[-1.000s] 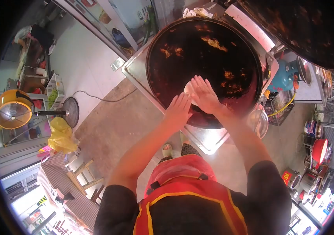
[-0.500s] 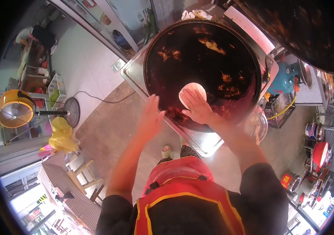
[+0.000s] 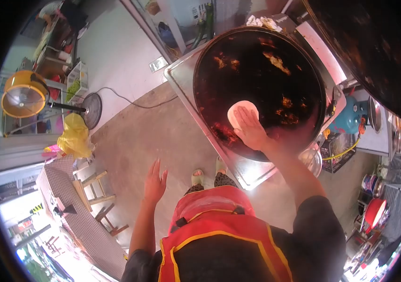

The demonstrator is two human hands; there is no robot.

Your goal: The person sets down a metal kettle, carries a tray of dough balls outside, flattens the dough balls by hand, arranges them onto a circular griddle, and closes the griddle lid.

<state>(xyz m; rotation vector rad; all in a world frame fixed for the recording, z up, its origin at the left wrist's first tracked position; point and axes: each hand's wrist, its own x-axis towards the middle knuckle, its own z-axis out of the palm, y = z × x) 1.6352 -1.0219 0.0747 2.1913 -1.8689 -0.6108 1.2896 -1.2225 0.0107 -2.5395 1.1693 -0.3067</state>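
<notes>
A round dark pan [image 3: 261,61] with brown scorched patches fills the upper middle of the view. Near its lower left edge is a pale flat disc of dough [image 3: 243,105]. My right hand [image 3: 251,130] lies over the lower part of this disc, palm down with fingers stretched out; the palm side is hidden. Off to the left of the pan, my left hand [image 3: 155,183] hangs over the floor, fingers apart and holding nothing.
A metal counter [image 3: 184,80] surrounds the pan, and a large dark lid [image 3: 374,47] stands at upper right. A blue gas cylinder [image 3: 350,115] is at right. Left are a yellow fan [image 3: 24,94] and checkered table [image 3: 71,211]. Another person [image 3: 49,11] bends at far upper left.
My hands were together on the dough and have parted. My left hand has moved down and left, away from the pan. My right hand has stayed on the disc, while the view has shifted.
</notes>
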